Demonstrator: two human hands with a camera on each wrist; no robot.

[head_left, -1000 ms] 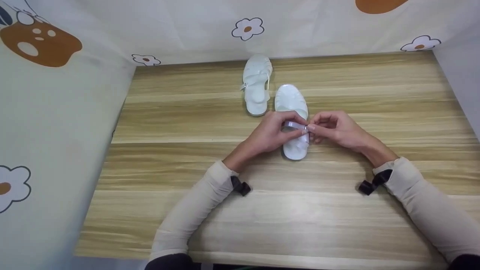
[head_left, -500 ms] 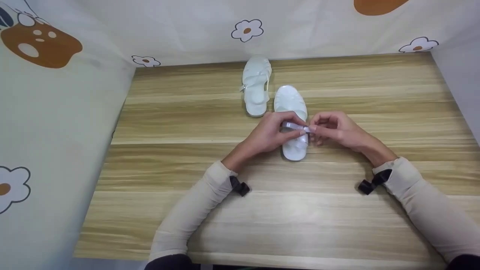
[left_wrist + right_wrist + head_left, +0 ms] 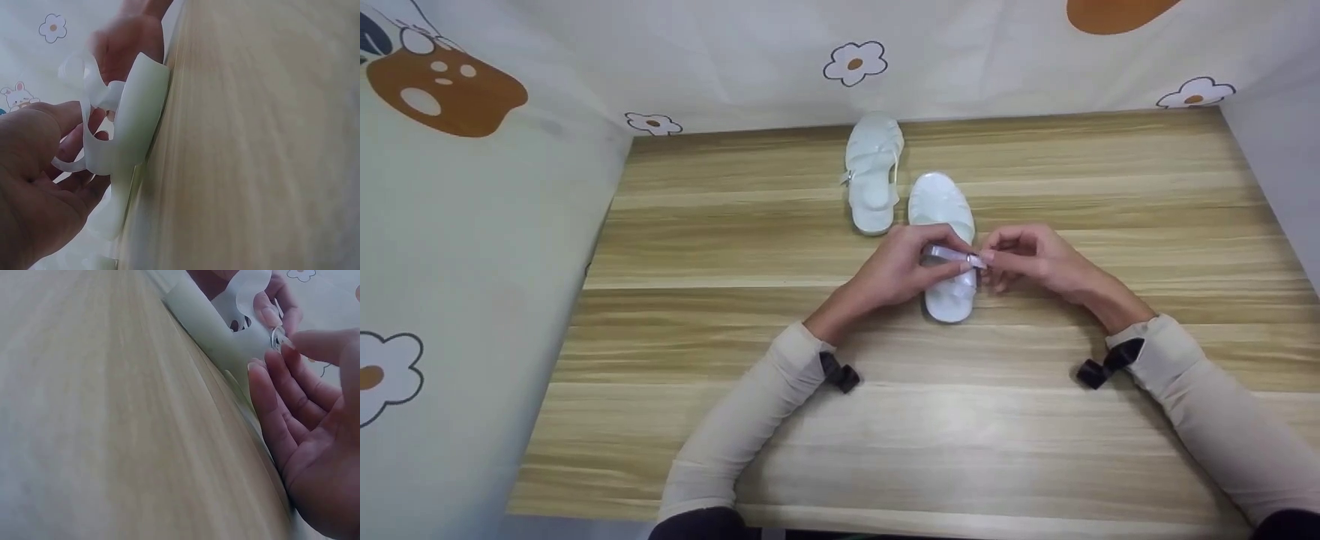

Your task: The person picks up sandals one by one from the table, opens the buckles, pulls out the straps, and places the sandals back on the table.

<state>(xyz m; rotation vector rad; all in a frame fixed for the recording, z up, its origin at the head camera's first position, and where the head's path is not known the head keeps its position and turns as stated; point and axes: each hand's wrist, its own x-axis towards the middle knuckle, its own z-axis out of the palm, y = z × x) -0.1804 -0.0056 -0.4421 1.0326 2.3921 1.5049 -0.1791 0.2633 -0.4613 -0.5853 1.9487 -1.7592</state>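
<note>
A white sandal [image 3: 941, 201] lies on the table, toe pointing away, its heel [image 3: 140, 109] large in the left wrist view. Across it, my left hand [image 3: 896, 264] pinches the ankle strap [image 3: 946, 253] between thumb and index finger, close to the buckle. From the other side my right hand [image 3: 1039, 259] pinches the strap's end at the metal buckle [image 3: 276, 338], its other fingers curled beneath. In the right wrist view the fingertips partly cover the buckle. A matching sandal [image 3: 873, 191] rests farther back to the left, with no hand on it.
The wood-grain table [image 3: 720, 225] runs up to a pale curtain [image 3: 750, 60] printed with flowers at the back. More of this printed cloth [image 3: 457, 247] borders the left side, and a plain pale wall [image 3: 1279, 135] the right.
My right fingertips have shifted slightly right, and more of the strap end shows between them and the left hand. Both hands keep their pinch; the sandals stay in place.
</note>
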